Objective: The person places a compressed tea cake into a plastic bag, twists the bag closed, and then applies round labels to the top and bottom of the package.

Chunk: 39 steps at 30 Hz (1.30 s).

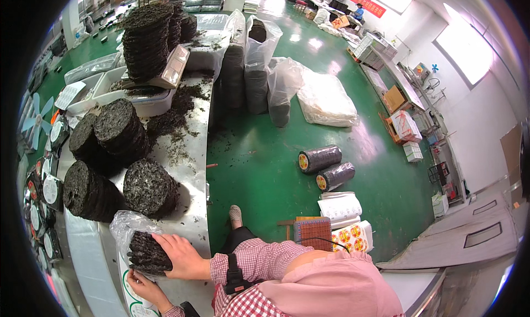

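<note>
A stack of dark, pressed dried seaweed discs point(148, 253) lies on its side on the metal table, partly inside a clear plastic bag point(124, 224). My right hand point(181, 255) lies over the stack, thumb and fingers curved round its end. Below it, my left hand point(148, 288) is closed with thumb and fingers at the bag's lower edge. Just beyond the bag stand several bare seaweed stacks, the closest being a round one point(150, 188) and a darker one point(91, 193). The far end of the bagged stack is hidden by the plastic.
Seaweed crumbs point(171, 110) litter the metal table point(190, 217). A tall seaweed stack point(146, 44) rises beside a plastic tub point(152, 103). Two wrapped rolls point(320, 158) lie on the green floor, near a label sheet point(353, 237) and a brown woven seat point(313, 231). Filled bags point(256, 80) stand beyond.
</note>
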Motion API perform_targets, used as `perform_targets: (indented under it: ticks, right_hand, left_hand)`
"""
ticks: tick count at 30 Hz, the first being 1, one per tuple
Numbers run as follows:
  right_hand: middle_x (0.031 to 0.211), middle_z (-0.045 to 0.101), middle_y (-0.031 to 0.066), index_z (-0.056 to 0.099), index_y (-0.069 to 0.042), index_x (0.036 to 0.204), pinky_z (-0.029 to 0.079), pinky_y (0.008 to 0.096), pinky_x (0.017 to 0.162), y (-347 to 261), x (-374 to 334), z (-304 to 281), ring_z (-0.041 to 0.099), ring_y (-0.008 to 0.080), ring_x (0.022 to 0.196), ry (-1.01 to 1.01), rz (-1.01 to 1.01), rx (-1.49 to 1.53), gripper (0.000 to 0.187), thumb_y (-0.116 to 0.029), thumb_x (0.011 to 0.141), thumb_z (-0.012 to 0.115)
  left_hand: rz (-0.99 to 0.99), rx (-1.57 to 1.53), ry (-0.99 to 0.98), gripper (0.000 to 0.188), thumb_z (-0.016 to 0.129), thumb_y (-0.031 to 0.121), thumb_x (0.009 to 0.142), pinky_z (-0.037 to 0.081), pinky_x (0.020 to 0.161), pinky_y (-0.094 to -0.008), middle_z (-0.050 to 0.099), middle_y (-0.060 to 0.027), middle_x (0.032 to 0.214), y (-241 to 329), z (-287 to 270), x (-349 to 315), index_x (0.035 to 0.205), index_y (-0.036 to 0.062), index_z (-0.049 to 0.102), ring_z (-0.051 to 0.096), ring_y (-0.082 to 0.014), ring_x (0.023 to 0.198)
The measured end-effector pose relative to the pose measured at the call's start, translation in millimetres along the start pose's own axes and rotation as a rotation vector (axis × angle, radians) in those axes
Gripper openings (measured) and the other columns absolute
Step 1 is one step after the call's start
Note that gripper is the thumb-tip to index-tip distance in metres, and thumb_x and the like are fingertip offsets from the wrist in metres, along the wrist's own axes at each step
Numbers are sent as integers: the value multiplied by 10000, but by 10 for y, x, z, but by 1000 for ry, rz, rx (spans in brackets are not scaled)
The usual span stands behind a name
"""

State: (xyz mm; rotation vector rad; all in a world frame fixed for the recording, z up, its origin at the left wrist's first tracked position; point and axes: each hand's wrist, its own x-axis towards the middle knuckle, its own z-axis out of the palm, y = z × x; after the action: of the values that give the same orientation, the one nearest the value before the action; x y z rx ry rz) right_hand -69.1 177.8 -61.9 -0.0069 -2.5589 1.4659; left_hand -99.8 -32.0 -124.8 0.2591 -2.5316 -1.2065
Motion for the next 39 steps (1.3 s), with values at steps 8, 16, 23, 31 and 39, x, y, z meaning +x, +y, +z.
perform_targets:
  ticks: [8,16,23,31,39]
  right_hand:
    - [1315,505,247,327,0,1469,405,474,1021,136,82,-169,497,411,1202,-51,-143,-90,992,-228,623,791]
    - [1299,493,208,331,-15,1469,405,459,1027,-224,134,-243,480,406,1189,-210,-151,-216,1030,-228,609,856]
    - [1265,512,184,407,-33,1446,413,471,966,-432,120,-185,512,373,1113,-384,-372,-424,1000,-223,575,859]
    - [1194,596,215,407,29,1421,472,416,957,-141,421,109,586,341,1118,-189,-201,35,926,-250,658,851]
    - [1214,569,125,501,-4,1313,510,382,900,247,502,333,589,260,1087,-200,388,836,658,-211,780,827]
  left_hand:
    - [-132,-166,-420,204,546,125,986,458,696,-286,615,-64,828,160,-385,-137,1013,-42,660,541,-131,793]
    - [-487,-706,-49,182,629,-4,808,419,576,-297,489,13,700,238,-302,-76,888,88,493,468,-147,576]
    - [205,103,189,118,713,118,860,436,505,-319,583,-53,611,918,-462,87,930,75,627,572,-197,516]
    - [596,45,-226,303,777,185,759,476,769,-389,581,-53,786,1307,-651,-370,1024,92,663,577,-270,752]
    - [483,185,18,226,655,113,857,479,767,-403,587,-85,917,687,-642,-408,1074,86,599,590,-299,864]
